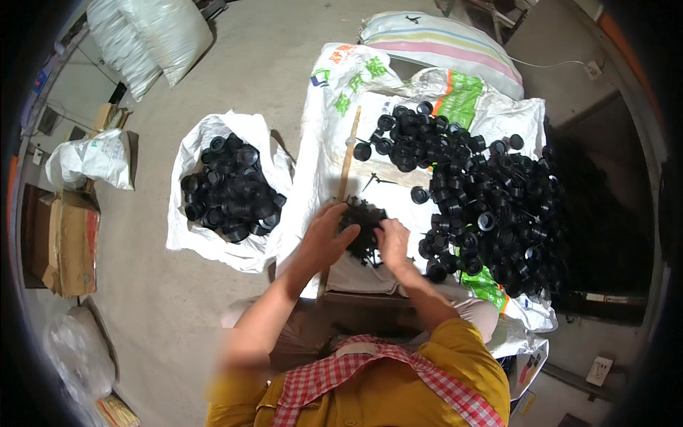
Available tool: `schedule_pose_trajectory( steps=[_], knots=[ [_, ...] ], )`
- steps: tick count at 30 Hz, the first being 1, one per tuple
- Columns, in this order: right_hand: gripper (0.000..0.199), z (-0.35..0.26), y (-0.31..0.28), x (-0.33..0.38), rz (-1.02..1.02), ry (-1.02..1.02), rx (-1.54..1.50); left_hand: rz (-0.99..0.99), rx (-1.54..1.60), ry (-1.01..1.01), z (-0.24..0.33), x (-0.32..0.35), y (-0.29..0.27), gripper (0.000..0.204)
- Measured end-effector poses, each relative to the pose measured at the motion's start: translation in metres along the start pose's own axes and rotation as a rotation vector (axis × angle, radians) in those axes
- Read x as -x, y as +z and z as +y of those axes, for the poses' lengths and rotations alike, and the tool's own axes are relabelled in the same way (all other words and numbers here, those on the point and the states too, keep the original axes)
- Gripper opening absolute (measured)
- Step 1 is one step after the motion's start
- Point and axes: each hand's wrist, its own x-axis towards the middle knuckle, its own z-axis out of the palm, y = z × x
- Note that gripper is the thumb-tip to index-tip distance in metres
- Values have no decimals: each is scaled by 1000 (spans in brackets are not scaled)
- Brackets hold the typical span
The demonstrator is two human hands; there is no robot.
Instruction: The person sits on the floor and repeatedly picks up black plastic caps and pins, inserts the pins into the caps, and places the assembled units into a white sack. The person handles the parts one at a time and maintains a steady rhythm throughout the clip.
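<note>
White sheet [313, 142]: black bits [363, 222] lie between your left hand [329, 236] and right hand [393, 243]; can't tell either grip's closure.

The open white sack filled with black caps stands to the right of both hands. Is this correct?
Only the side is wrong: in the head view, the open white sack filled with black caps stands to the left of the left hand and the right hand.

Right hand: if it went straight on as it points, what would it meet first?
The right hand would probably meet the heap of small black pieces right at its fingertips; exact contact is unclear.
</note>
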Motion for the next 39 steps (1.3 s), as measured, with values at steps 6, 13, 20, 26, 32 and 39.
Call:
schedule_pose_trajectory(
  steps=[6, 13, 20, 26, 32, 39],
  knots=[
    [40, -103, -85, -8, 151, -293, -315, -379, 788, -379, 15, -5, -4, 54],
    [92, -82, -120, -6, -486, 211, -1031, -437, 936, -375, 14, 10, -16, 45],
    [35, -90, -136, -5, -499, 112, -655, -472, 782, -345, 10, 19, -19, 41],
    [10, -117, -137, -3, -436, 19, -347, -419, -128, 216, 4, 22, -10, 35],
    [8, -94, -158, -12, -1087, 594, -1520, -198, -72, 1010, 16, 25, -22, 44],
    [33, -89, -99, -22, -277, 212, -1948, -87, 1138, -192, 21, 21, -21, 34]
  ],
)
